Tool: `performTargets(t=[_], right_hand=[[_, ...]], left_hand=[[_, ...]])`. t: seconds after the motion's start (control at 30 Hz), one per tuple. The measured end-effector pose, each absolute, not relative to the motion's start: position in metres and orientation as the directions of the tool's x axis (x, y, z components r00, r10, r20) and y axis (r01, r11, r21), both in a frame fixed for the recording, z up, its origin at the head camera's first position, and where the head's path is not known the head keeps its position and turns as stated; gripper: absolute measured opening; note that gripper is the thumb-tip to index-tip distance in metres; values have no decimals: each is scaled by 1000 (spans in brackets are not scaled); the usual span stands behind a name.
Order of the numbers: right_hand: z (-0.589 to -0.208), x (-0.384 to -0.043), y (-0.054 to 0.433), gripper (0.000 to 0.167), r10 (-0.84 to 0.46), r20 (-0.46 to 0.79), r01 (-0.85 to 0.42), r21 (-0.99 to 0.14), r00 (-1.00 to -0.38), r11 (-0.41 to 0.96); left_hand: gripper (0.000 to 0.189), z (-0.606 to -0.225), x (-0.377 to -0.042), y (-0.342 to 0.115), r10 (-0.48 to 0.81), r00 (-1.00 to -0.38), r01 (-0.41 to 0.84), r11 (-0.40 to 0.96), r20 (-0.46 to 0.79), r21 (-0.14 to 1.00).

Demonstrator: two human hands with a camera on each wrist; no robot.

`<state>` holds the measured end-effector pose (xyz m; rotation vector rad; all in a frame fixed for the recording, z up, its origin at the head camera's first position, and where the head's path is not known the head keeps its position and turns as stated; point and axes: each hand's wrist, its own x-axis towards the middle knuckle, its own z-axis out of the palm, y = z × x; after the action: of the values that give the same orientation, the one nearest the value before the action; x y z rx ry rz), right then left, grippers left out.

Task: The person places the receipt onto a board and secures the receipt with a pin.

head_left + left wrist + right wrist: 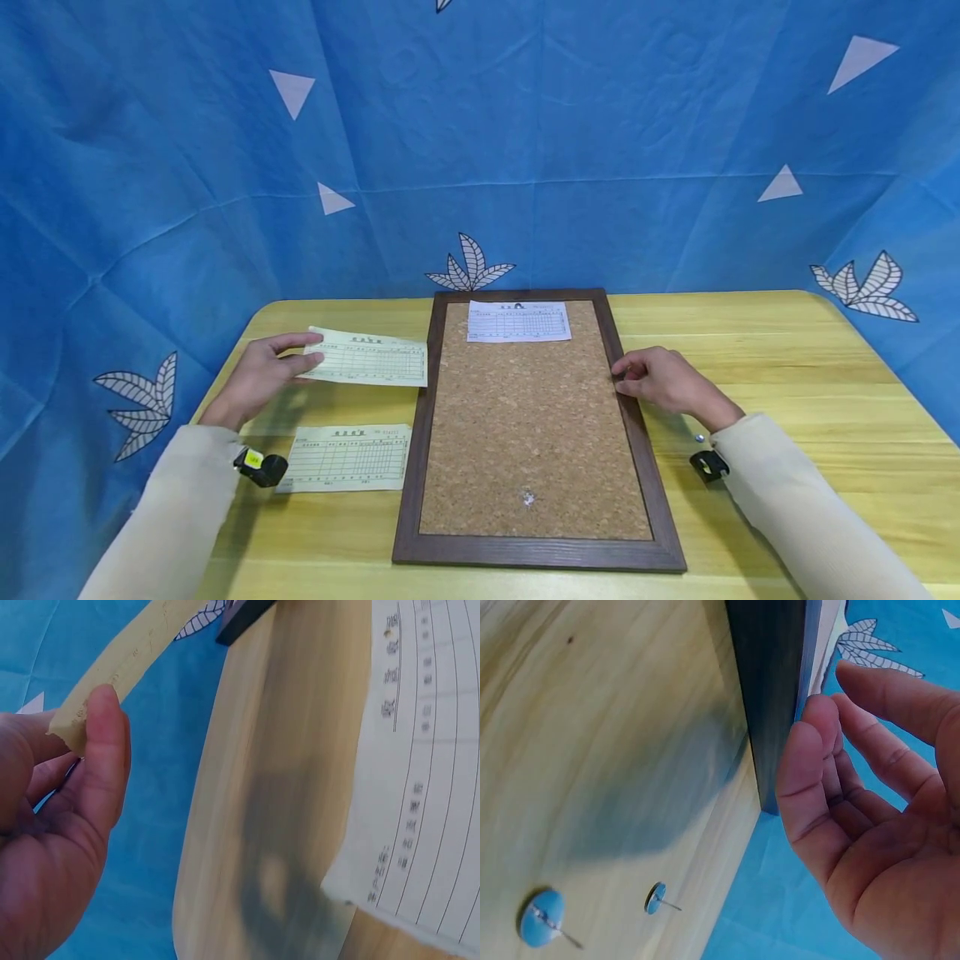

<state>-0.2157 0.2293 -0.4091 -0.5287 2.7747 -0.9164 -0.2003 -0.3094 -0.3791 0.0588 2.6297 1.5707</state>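
Observation:
My left hand (262,375) pinches a pale green printed receipt slip (367,358) by its left end, thumb on one face and fingers on the other. The slip hangs over the table beside the left side of a cork board (525,417) with a dark wooden frame. In the left wrist view, the held slip (127,667) appears nearly edge-on. At the board's right side is my right hand (663,379), its fingers loosely curled by the frame. The right wrist view shows nothing between the fingers of that hand (870,810).
A second green slip (348,458) lies on the wooden table (765,350), left of the board. A white slip (519,323) sits at the board's top. Small shiny bits (528,498) lie near its bottom. Two thumbtacks, one large in view (541,919), lie points up. Blue cloth (525,125) hangs behind.

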Motion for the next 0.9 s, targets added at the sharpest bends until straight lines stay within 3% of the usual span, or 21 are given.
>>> performTargets(t=[0.9], right_hand=[[-405,-212,199,21,-362,143,-365,-639,-921,677]], left_hand=[[50,-381,-204,-257,113,-993,7,425,-45,905]])
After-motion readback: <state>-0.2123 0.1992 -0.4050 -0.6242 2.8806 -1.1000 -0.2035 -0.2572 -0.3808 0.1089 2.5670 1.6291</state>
